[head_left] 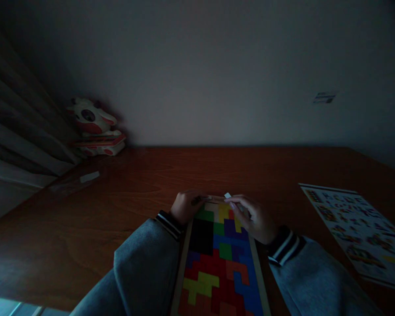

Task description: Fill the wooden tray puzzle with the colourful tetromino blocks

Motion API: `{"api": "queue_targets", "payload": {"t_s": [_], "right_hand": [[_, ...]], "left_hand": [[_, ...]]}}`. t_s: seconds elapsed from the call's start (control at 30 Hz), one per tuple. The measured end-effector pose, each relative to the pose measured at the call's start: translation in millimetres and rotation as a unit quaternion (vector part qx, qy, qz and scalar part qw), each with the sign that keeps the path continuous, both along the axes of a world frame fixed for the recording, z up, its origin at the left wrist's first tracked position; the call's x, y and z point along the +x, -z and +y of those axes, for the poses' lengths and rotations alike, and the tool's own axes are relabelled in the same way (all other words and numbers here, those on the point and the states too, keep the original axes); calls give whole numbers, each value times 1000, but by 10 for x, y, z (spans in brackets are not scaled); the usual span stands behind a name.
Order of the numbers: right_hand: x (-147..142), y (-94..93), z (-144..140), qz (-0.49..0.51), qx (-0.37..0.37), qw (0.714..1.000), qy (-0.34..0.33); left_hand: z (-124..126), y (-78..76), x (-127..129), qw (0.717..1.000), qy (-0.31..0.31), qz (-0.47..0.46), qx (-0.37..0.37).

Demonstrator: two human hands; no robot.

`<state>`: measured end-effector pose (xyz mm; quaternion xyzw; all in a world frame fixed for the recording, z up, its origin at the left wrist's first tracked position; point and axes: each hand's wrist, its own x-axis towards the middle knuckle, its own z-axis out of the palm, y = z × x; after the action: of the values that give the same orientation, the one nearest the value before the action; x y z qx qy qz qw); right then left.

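On the worktop (151,173), the tray (260,276) of coloured blocks (225,251) lies lengthwise before you; your right hand (255,219) pinches a small white piece (228,195) in its fingertips at the far edge; your left hand (187,206) curls at the far left corner, though whether it grips anything I cannot tell; the step looks like handling that piece; the next move seems to call for a light pinch, disturbing no blocks near the black patch (201,237).
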<state>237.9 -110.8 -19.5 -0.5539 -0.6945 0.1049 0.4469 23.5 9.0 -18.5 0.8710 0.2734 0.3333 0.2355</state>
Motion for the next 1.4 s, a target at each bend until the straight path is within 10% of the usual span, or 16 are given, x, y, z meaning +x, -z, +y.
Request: {"api": "queue_targets", "payload": {"t_s": [0.33,0.97,1.4], "right_hand": [[111,-52,53,273,4,943,192],[-69,-45,151,139,-101,984,39],[-96,-17,107,43,-74,996,-16]], "left_hand": [[-93,-12,-16,999,-29,14,-11],[-99,96,-26,968,2,-130,-215],[-155,-7,-21,997,28,-12,-72]]}}
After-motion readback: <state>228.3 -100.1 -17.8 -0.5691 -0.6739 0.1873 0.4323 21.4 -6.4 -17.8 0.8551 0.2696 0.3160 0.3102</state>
